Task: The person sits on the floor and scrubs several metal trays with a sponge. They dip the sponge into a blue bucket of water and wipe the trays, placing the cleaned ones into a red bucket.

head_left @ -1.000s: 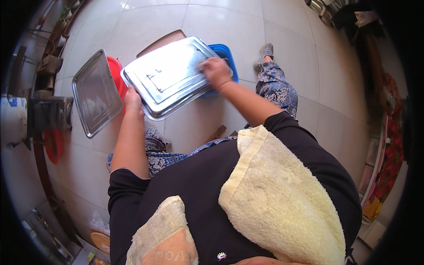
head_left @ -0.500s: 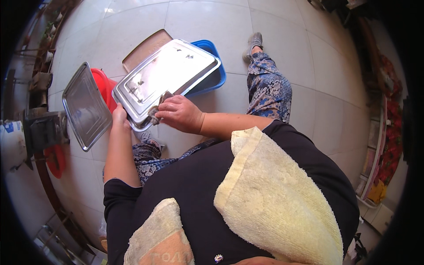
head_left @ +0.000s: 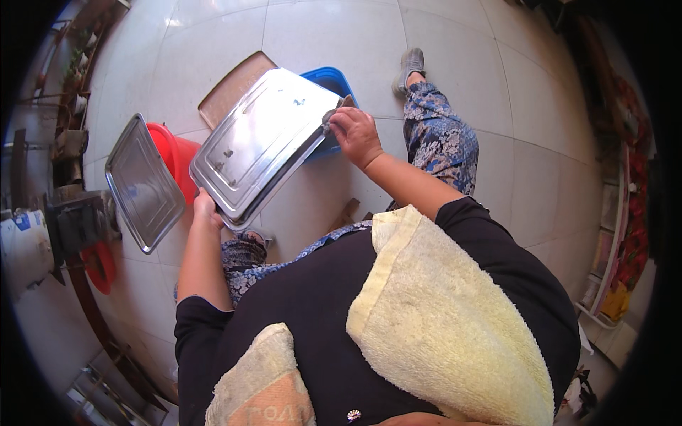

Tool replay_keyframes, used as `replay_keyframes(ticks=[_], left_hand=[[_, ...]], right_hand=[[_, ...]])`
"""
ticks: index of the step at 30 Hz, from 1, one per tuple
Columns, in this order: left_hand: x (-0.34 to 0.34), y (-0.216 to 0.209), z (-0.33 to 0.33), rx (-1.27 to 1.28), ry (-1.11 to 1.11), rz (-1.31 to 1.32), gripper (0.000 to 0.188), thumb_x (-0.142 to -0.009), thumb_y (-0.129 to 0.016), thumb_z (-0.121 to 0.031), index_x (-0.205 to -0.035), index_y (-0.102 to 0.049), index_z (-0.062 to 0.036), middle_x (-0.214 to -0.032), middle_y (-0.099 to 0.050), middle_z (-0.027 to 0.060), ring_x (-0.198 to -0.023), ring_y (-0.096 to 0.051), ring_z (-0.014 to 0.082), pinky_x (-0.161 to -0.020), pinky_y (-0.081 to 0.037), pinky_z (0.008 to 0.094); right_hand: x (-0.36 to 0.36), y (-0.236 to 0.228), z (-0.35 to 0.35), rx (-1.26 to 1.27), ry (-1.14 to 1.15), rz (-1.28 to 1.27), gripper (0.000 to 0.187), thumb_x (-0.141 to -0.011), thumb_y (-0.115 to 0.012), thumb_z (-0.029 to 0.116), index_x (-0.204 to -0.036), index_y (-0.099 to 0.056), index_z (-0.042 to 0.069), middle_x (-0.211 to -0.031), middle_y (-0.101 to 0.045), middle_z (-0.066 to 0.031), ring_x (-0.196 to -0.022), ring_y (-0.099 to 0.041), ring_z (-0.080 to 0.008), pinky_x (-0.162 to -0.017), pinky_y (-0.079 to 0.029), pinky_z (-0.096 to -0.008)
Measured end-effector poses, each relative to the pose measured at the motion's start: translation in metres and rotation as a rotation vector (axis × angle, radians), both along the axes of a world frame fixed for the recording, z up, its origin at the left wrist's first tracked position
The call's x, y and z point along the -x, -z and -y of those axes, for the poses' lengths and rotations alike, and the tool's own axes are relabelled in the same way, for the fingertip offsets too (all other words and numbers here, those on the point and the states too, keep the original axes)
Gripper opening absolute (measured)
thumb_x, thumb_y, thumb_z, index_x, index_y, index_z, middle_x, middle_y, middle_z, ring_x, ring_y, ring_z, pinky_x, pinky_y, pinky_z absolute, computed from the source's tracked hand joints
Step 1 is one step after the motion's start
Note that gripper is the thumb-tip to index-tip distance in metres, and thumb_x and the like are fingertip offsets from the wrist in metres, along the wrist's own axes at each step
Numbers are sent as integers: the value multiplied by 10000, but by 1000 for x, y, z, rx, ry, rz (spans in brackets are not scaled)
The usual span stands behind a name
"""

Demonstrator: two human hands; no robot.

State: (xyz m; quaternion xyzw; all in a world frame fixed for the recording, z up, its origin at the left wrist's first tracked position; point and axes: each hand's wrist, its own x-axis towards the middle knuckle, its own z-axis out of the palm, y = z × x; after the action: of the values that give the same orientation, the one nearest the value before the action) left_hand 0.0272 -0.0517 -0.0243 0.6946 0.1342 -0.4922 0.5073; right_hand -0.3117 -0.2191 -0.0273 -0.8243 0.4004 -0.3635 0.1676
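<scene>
A shiny rectangular metal tray lid with ridged borders and a few dark spots lies tilted before me. My left hand grips its near left corner, the fingers partly hidden beneath. At the lid's right edge, my right hand pinches a crumpled grey-brown rag against the rim. Below the lid's far right side, a blue plastic tub is partly covered.
Left of the lid, another metal tray leans against a red bucket. Behind it lies a brown tray on the tiled floor. A yellow towel hangs over my shoulder. Machinery stands at far left.
My right hand has slid the rag from the lid's near edge along to its far right corner. The left hand keeps its grip, the lid shifting slightly.
</scene>
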Motion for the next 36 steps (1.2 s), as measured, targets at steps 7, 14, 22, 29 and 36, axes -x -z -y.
replay_keyframes(ticks=[7, 14, 22, 29, 36], left_hand=[[5, 2, -5, 134, 201, 471, 470, -1020, -286, -366, -1169, -518, 14, -1050, -617, 138, -930, -608, 234, -830, -490, 358], [16, -6, -18, 115, 326, 477, 435, -1023, -299, -342, -1123, -541, 6, -988, -624, 114, -858, -597, 204, -791, -485, 349], [8, -2, -11, 118, 338, 524, 433, -1020, -310, -325, -1069, -563, 23, -939, -621, 105, -820, -584, 184, -772, -470, 334], [1, -1, 3, 56, 380, 632, 446, -1012, -318, -329, -1021, -573, 37, -924, -613, 133, -812, -570, 210, -763, -458, 363], [-2, 1, -4, 92, 321, 570, 443, -1021, -303, -340, -1115, -552, 15, -954, -623, 106, -826, -591, 190, -771, -475, 337]], right_hand=[[-30, 56, 48, -641, 402, 79, 159, -839, -612, 221, -863, -617, 64, -915, -622, -134, -889, -586, -315, -801, -471, -408], [-101, 60, 96, -817, 380, -152, 154, -836, -638, 250, -912, -663, 118, -1037, -627, -143, -999, -603, -322, -861, -490, -392], [-148, 63, 7, -451, 95, 184, 109, -813, -487, 36, -837, -593, 44, -886, -579, -207, -831, -588, -382, -739, -483, -454], [-207, -28, -86, -66, -367, 55, 122, -797, -555, 178, -840, -630, 92, -942, -584, -119, -954, -550, -300, -804, -467, -401], [-74, 58, 43, -551, 277, -210, 377, -960, -407, 265, -1284, -504, 97, -1365, -455, -152, -1251, -423, -316, -1040, -314, -455]])
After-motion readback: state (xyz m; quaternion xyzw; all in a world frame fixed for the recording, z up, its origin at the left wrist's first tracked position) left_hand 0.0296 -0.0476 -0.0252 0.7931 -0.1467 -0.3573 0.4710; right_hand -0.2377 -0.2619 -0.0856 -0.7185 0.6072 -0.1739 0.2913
